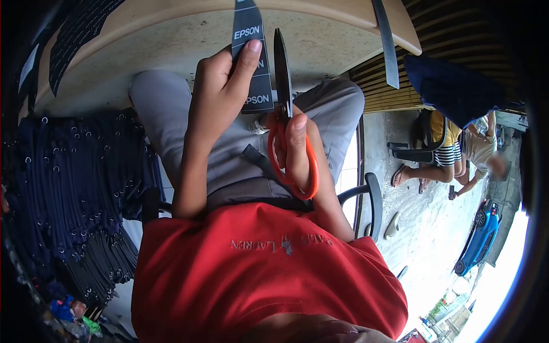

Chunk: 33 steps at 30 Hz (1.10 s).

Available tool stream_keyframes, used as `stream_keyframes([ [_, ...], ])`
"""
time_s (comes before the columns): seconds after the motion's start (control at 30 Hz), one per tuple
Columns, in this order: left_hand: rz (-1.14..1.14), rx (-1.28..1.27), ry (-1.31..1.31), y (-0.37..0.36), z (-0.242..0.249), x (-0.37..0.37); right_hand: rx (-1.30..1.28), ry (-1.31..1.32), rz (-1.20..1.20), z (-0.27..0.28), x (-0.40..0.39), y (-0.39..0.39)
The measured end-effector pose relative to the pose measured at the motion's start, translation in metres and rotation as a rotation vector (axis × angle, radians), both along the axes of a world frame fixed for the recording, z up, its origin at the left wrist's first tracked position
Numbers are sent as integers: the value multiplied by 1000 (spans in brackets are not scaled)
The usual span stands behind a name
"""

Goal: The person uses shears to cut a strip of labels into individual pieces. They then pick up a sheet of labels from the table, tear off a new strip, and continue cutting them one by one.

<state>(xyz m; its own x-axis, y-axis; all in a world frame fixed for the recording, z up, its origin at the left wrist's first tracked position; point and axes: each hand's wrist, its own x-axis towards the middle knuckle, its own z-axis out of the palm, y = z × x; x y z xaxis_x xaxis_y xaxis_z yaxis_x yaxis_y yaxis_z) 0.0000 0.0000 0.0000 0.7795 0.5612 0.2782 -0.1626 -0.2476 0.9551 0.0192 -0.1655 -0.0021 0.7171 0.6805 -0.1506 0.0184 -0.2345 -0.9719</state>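
My left hand [229, 74] pinches a dark label strip [258, 86] printed with EPSON several times, the thumb lying across its face. The strip runs up past the top edge of the view, and its lower end hangs below my fingers. Beside it, my right hand [297, 143] grips orange-handled scissors [281, 74], blades pointing up and close together. The blades stand just right of the strip, apart from its upper part. A short dark strip piece [257, 159] lies on my lap below.
A table [320, 40] spans the top, with a dark strip [386, 51] hanging over its right edge. Many dark straps with metal rings [74, 171] hang at the left. Chair armrests [373, 203] flank me. Two people [457, 143] and a blue car [479, 237] are at the right.
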Motion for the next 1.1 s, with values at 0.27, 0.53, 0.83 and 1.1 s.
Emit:
stream_keyframes([
  [0.27, -17, 6, 3, 1, -2, 2, 80, -74, 103, -1, -3, -2],
  [0.53, -21, 18, 40, 1, -2, 0, 92, -83, 118, 2, -6, 0],
  [0.83, 3, 47, -4, 2, -4, 0, 91, -92, 124, -4, -8, -1],
  [1.1, 11, 44, 28, 1, -2, -1, 117, -76, 118, -7, -10, 0],
])
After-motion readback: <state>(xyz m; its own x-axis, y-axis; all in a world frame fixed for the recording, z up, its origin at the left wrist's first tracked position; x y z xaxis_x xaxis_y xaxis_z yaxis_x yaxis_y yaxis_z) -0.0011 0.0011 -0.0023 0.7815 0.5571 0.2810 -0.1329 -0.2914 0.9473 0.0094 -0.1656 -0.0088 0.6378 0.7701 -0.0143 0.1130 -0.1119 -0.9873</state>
